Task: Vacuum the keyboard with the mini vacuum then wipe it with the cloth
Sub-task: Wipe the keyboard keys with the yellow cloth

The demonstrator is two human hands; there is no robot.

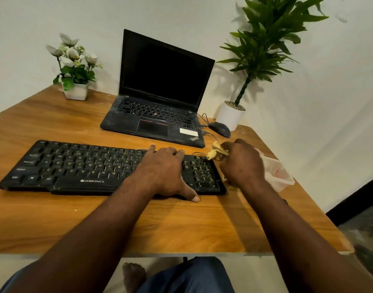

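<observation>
The keyboard (pixel 109 168) lies flat on the table (pixel 181 229), in front of the laptop (pixel 160 102). The left hand (pixel 166 166) rests spread and flat on the keyboard's right half, gripping nothing, thumb on the table at its front edge. The right hand (pixel 242 163) is clenched on a yellow cloth (pixel 216 152) at the keyboard's right end, over the number keys. Just right of that hand lies a clear plastic thing (pixel 278 172); whether it is the vacuum I cannot tell. Risks: the bunched cloth may snag a keycap, a hard sweep may slide the keyboard if the left hand eases, and the right elbow may knock the plastic thing off the table edge.
</observation>
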